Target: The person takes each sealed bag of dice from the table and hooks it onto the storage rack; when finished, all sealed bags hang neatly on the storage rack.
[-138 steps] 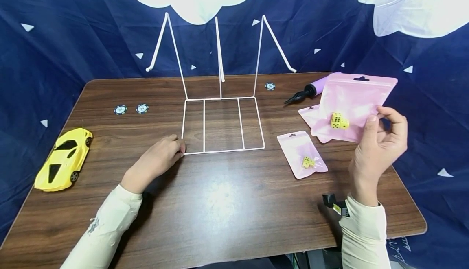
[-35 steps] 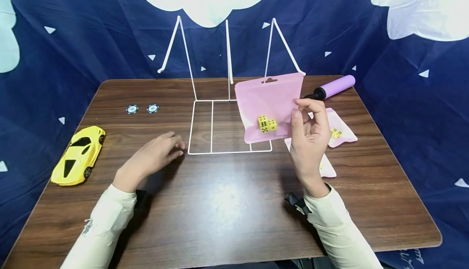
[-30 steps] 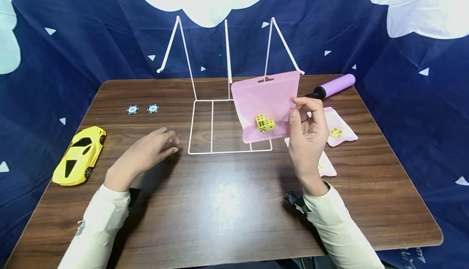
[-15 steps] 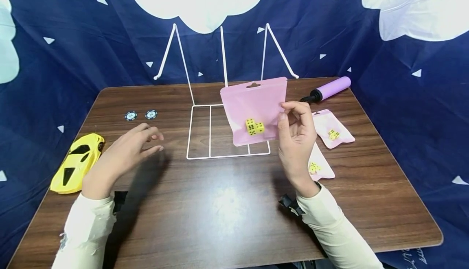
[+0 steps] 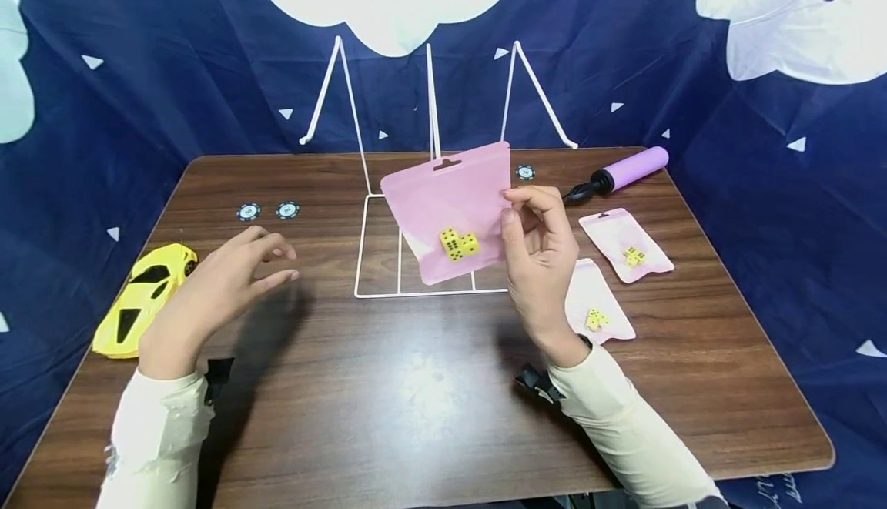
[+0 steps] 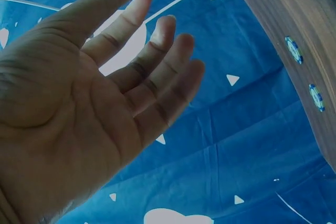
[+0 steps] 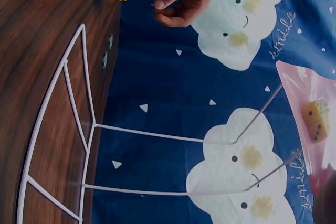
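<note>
My right hand [image 5: 543, 255] pinches the right edge of a pink zip pouch [image 5: 460, 201] between thumb and fingers. Yellow dice [image 5: 457, 244] with black dots show at the pouch's lower part, and a hang hole is cut near its top edge. The pouch is held up in front of a white wire rack [image 5: 356, 247], overlapping its base and middle prong in the head view. My left hand [image 5: 225, 282] hovers left of the rack with relaxed, parted fingers. In the left wrist view its palm [image 6: 68, 108] holds nothing.
Two more pink pouches with dice, one [image 5: 627, 246] farther back and one [image 5: 597, 301] nearer, lie at the right. A purple hand pump [image 5: 627, 170] lies behind them. Poker chips [image 5: 287, 210] and a yellow toy car [image 5: 142, 301] are on the left; another chip [image 5: 525, 172] is behind the pouch.
My right hand first brought the pouch in from the right, and has kept carrying it left across the rack. My left hand has let go of the rack's front corner and drawn back left.
</note>
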